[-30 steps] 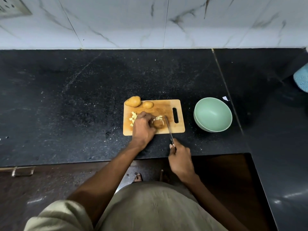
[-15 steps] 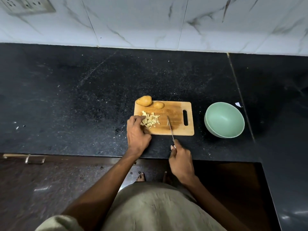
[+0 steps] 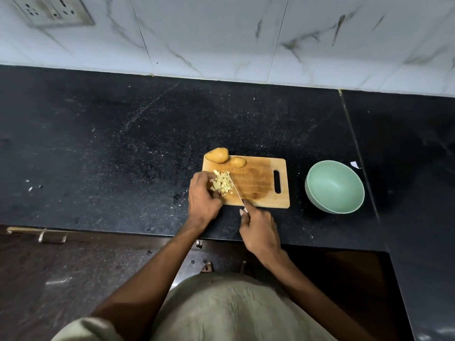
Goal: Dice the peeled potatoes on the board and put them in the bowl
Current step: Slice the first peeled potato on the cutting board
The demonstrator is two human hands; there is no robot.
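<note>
Black counter with board and green bowl
Left hand cups the diced potato; right hand grips the knife, blade beside the pile; two whole potatoes at the board's far edge.

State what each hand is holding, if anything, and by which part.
The right hand grips the knife by its handle. The left hand holds nothing; its fingers are cupped against the pile of diced potato.

A black speckled stone counter meets white marble wall tiles bearing a socket plate.
</note>
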